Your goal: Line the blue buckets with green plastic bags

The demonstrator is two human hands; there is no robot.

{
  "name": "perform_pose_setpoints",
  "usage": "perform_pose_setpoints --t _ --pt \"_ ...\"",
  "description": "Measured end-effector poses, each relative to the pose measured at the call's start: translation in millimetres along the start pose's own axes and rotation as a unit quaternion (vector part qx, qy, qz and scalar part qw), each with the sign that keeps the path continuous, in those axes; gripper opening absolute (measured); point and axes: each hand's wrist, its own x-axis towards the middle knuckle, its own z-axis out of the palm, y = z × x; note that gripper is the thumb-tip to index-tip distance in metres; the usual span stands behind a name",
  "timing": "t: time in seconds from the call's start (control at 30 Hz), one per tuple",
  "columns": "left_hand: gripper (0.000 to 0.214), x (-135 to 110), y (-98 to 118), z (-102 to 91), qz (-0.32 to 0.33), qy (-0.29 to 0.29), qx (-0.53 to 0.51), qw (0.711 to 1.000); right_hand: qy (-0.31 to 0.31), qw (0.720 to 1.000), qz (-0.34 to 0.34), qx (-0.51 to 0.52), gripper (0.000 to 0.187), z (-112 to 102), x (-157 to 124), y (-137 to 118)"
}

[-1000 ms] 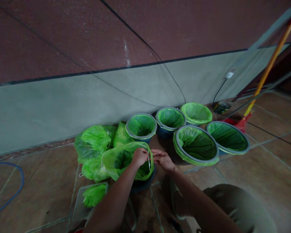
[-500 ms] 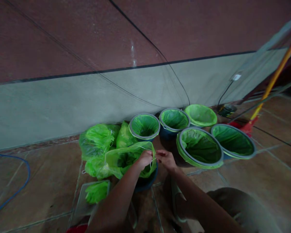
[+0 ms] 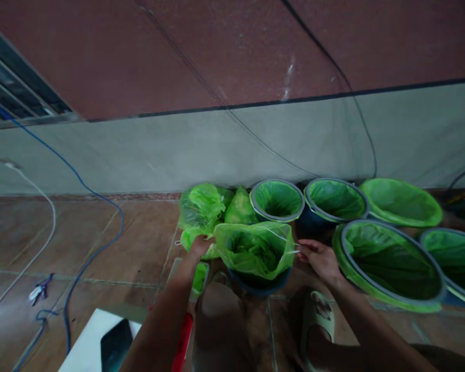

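A green drawstring trash bag stands with its mouth wide in a dark blue bin in front of me, with crumpled green plastic inside. My right hand pinches the white drawstring at the bag's right side. My left hand is closed at the bag's left rim, its fingertips partly hidden. Behind the left hand lie full-looking green bags, close against the wall.
Several bins lined with green bags, such as the large one, stand to the right. A blue hose and a white cable cross the floor at left. A dark phone lies on a white surface near me.
My hands, together at the bag's right side before, have moved apart to opposite sides of its mouth. The bag's rim is spread wider, and my view has turned left.
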Motion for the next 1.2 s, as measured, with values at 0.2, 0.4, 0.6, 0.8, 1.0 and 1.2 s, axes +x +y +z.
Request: perform_pose_setpoints --t 0.2,0.4,0.6,0.8,1.0,1.2 --pt "0.020 1.4 15.4 4.8 0.039 -0.034 0.106 0.993 -0.004 0.998 -0.042 -0.051 0.032 -3.2 3.0 -30.3" --pt "0.026 -35.6 75.4 -29.7 0.187 0.012 0.147 0.971 0.011 0.978 -0.208 -0.024 0.024 -3.2 -12.8 -106.4" --pt "0.024 -54.1 124.6 13.3 0.216 -0.060 -0.080 0.971 -0.144 0.968 -0.042 0.202 0.030 19.4 -19.8 -139.9" --pt "0.020 -54.0 148.0 28.2 0.249 -0.085 -0.143 0.954 -0.114 0.978 0.037 0.171 0.027 26.5 -1.6 -111.0" --pt "0.018 -68.4 180.9 41.1 0.290 -0.109 -0.166 0.936 -0.270 0.960 -0.065 0.039 0.032 66.0 -14.7 -76.8" --pt "0.038 -46.8 162.5 64.4 0.240 -0.171 -0.324 0.899 -0.253 0.961 -0.095 -0.055 0.028 69.5 -1.7 -80.2"
